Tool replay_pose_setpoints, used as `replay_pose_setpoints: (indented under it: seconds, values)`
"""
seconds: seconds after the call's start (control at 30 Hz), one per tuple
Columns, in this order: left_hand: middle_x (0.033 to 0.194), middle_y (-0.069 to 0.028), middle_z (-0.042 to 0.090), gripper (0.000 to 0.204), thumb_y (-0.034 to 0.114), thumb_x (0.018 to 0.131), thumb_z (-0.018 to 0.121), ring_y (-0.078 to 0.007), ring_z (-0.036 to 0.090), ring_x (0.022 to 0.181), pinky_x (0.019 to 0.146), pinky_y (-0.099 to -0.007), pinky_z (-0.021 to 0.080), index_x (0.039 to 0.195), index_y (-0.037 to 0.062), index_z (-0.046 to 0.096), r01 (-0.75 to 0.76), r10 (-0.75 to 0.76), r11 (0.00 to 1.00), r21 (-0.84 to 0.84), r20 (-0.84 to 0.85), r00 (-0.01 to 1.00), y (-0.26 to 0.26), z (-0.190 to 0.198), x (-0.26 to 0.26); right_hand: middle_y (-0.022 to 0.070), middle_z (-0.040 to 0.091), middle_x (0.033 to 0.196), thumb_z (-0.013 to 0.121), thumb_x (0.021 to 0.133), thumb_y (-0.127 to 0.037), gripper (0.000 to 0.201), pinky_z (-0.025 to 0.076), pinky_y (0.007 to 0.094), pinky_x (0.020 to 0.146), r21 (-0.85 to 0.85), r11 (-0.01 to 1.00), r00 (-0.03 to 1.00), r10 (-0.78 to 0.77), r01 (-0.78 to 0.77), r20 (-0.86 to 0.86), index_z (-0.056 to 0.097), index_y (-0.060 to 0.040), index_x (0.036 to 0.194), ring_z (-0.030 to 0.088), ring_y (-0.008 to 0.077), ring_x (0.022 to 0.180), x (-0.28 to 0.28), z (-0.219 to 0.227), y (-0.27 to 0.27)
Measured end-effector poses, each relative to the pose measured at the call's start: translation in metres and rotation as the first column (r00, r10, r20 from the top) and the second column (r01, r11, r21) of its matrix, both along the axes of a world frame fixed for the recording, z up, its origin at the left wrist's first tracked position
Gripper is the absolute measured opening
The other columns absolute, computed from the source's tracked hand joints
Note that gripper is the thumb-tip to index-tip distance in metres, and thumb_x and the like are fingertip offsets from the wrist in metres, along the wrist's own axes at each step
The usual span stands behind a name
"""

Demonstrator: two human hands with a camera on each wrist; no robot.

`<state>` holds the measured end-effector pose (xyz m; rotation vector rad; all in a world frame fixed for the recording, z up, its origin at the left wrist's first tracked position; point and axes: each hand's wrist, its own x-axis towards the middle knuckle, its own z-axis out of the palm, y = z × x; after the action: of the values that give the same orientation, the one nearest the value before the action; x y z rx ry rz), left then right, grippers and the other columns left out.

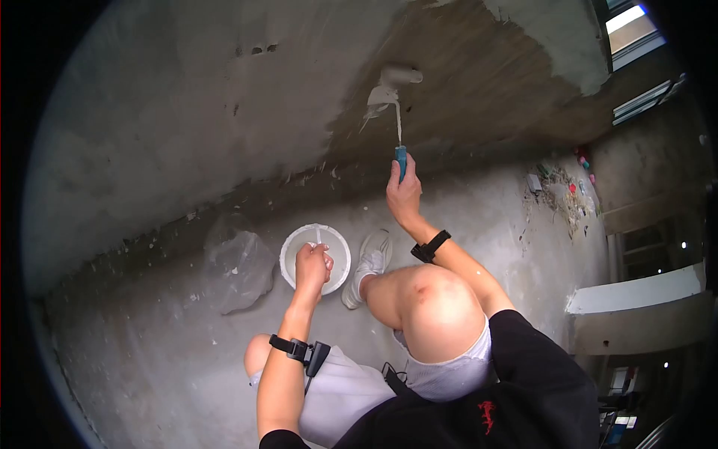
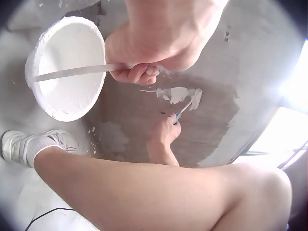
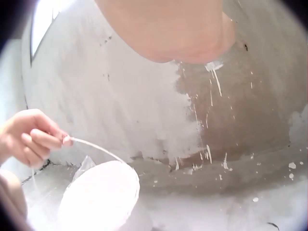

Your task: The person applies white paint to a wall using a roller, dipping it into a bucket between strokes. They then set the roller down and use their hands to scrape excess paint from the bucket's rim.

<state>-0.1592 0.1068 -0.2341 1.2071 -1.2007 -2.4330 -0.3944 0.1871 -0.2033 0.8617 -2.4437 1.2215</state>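
My left hand (image 1: 313, 269) grips the handle (image 2: 72, 73) of a white bucket (image 2: 98, 38). The bucket holds white paint and tilts in the left wrist view; its handle arches up to the fingers in the right wrist view. My right hand (image 1: 404, 193) is wrapped round the blue grip of a paint roller (image 1: 401, 161). The roller's sleeve overlaps the brown unpainted part of the wall (image 1: 464, 90), beside a thick white smear of paint (image 1: 381, 96). In the right wrist view the forearm and palm hide the roller, and white drips run down below.
A clear plastic bag (image 1: 243, 269) lies on the floor left of the bucket. My shoe (image 1: 370, 266) stands close to the bucket's right side. Debris (image 1: 565, 191) is scattered along the wall's foot to the right. Windows (image 1: 636, 37) open at the upper right.
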Motion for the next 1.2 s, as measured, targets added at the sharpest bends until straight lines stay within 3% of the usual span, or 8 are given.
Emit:
replay_pose_setpoints:
  seconds: [0.2, 0.3, 0.5, 0.53, 0.77, 0.9, 0.97, 1.2]
  values:
    - [0.059, -0.0045, 0.047, 0.011, 0.011, 0.091, 0.052, -0.0093, 0.033, 0.041, 0.038, -0.0275, 0.023, 0.085, 0.0026, 0.047, 0.05, -0.044, 0.993, 0.111, -0.054, 0.998, 0.005, -0.013, 0.006, 0.0289, 0.065, 0.091, 0.048, 0.101, -0.023, 0.034, 0.05, 0.0503, 0.069, -0.044, 0.999, 0.994, -0.003, -0.002, -0.109, 0.05, -0.0006, 0.127, 0.063, 0.0491, 0.085, -0.005, 0.05, -0.007]
    - [0.059, -0.0045, 0.047, 0.012, 0.011, 0.091, 0.051, -0.0095, 0.033, 0.04, 0.038, -0.0274, 0.024, 0.084, 0.0028, 0.046, 0.08, -0.076, 0.992, 0.103, -0.045, 0.996, 0.006, -0.016, 0.005, 0.0243, 0.064, 0.081, 0.049, 0.102, -0.027, 0.037, 0.049, 0.0466, 0.064, -0.074, 0.997, 0.989, -0.02, 0.009, -0.149, 0.051, -0.0007, 0.127, 0.064, 0.0446, 0.075, -0.013, 0.072, -0.012]
    - [0.056, -0.004, 0.046, 0.012, 0.011, 0.091, 0.051, -0.0098, 0.034, 0.04, 0.038, -0.0273, 0.024, 0.084, 0.0012, 0.048, 0.044, -0.043, 0.999, 0.026, -0.035, 0.998, 0.006, -0.011, 0.005, 0.0233, 0.065, 0.08, 0.049, 0.102, -0.025, 0.033, 0.049, 0.0467, 0.063, -0.08, 0.997, 0.943, -0.019, -0.008, -0.332, 0.052, -0.0014, 0.125, 0.064, 0.0442, 0.074, -0.028, 0.136, -0.012]
    - [0.056, -0.0041, 0.046, 0.013, 0.011, 0.091, 0.051, -0.0098, 0.035, 0.041, 0.037, -0.0274, 0.024, 0.084, 0.0011, 0.048, 0.026, -0.025, 0.999, 0.018, -0.039, 0.999, 0.005, -0.018, 0.002, 0.0286, 0.066, 0.091, 0.05, 0.099, -0.02, 0.032, 0.051, 0.0505, 0.068, -0.056, 0.998, 0.951, -0.03, 0.014, -0.309, 0.052, -0.0009, 0.125, 0.064, 0.0483, 0.083, -0.027, 0.151, -0.012]
    - [0.058, -0.0031, 0.046, 0.011, 0.011, 0.091, 0.051, -0.01, 0.036, 0.042, 0.037, -0.0273, 0.025, 0.086, 0.0013, 0.05, -0.004, 0.003, 1.0, -0.023, -0.043, 0.999, 0.004, -0.02, -0.002, 0.0265, 0.066, 0.083, 0.051, 0.099, -0.019, 0.028, 0.052, 0.0516, 0.066, -0.056, 0.998, 0.935, -0.036, 0.017, -0.354, 0.055, -0.0005, 0.119, 0.064, 0.0482, 0.079, -0.019, 0.209, -0.012]
    - [0.056, -0.0028, 0.046, 0.012, 0.012, 0.09, 0.053, -0.0098, 0.033, 0.039, 0.036, -0.0274, 0.024, 0.083, 0.005, 0.047, -0.037, 0.037, 0.999, -0.013, -0.025, 0.999, 0.006, -0.021, -0.002, 0.0241, 0.065, 0.077, 0.051, 0.1, -0.021, 0.03, 0.05, 0.0473, 0.061, -0.043, 0.999, 0.917, -0.04, 0.024, -0.396, 0.056, -0.0003, 0.121, 0.064, 0.0452, 0.071, -0.021, 0.192, -0.004]
    - [0.055, -0.0027, 0.046, 0.011, 0.012, 0.09, 0.053, -0.0098, 0.033, 0.038, 0.036, -0.0273, 0.025, 0.084, 0.0048, 0.048, -0.04, 0.039, 0.999, 0.007, 0.006, 0.999, 0.006, -0.022, -0.001, 0.0266, 0.066, 0.082, 0.051, 0.098, -0.019, 0.027, 0.051, 0.0527, 0.062, 0.034, 0.999, 0.944, -0.017, 0.029, -0.331, 0.054, -0.0019, 0.119, 0.063, 0.0484, 0.076, -0.018, 0.178, 0.002]
    - [0.058, -0.0022, 0.045, 0.009, 0.01, 0.091, 0.051, -0.0096, 0.036, 0.044, 0.038, -0.0263, 0.025, 0.086, 0.0017, 0.05, -0.016, 0.016, 1.0, -0.007, 0.007, 1.0, 0.0, -0.042, 0.007, 0.0282, 0.066, 0.085, 0.052, 0.098, -0.021, 0.03, 0.051, 0.0542, 0.066, 0.141, 0.99, 0.988, -0.002, 0.024, -0.154, 0.053, -0.0013, 0.12, 0.063, 0.0489, 0.079, -0.005, 0.094, 0.032]
